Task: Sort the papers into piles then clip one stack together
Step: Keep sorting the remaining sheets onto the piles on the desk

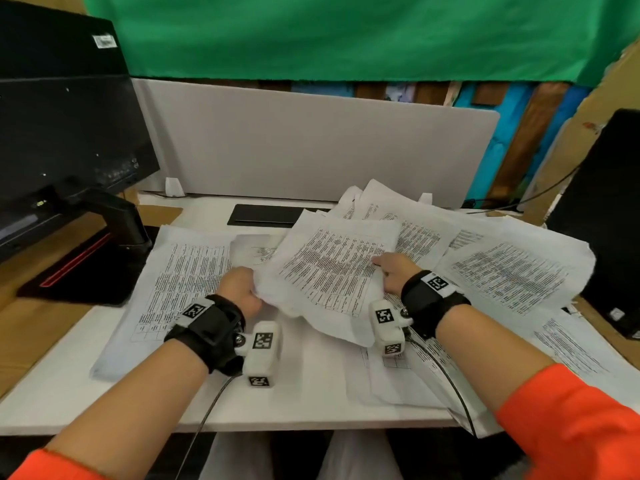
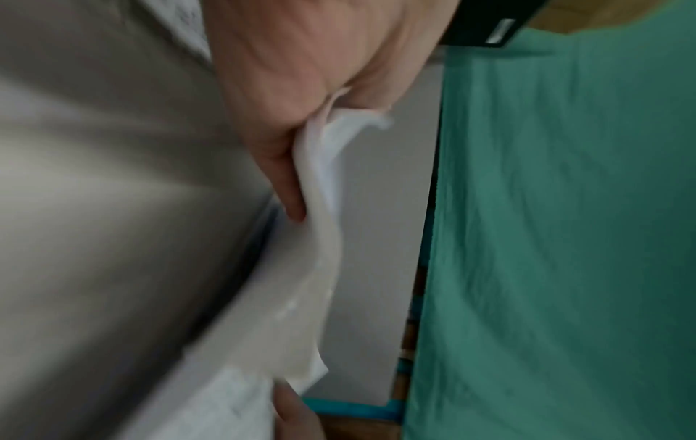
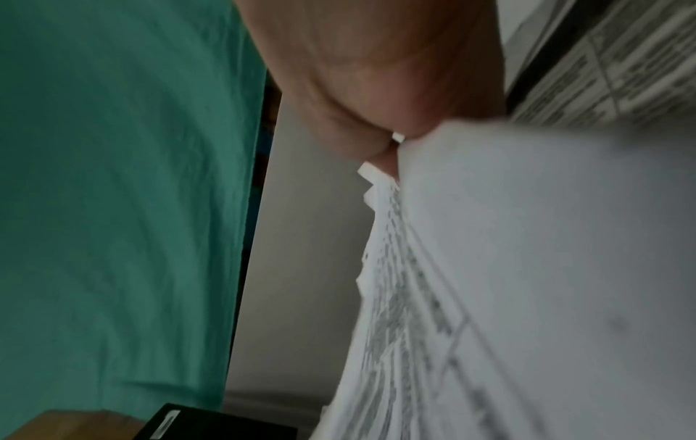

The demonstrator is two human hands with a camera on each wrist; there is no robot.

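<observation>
**Sorting step: one bundle lifted over the tabletop**

On the left, one pile [image 1: 173, 282] lies flat on the tabletop [image 1: 69, 393]. The left hand [image 1: 239, 289] pinches the left edge of a bundle [image 1: 329, 271]; the right hand [image 1: 391, 271] pinches its right edge, thumb on top. The bundle hangs between them, over loose papers [image 1: 512, 271] spread to the right. I judge the sorting is not finished. Next, the bundle needs to be squared and laid on a pile. No clip is visible.
</observation>
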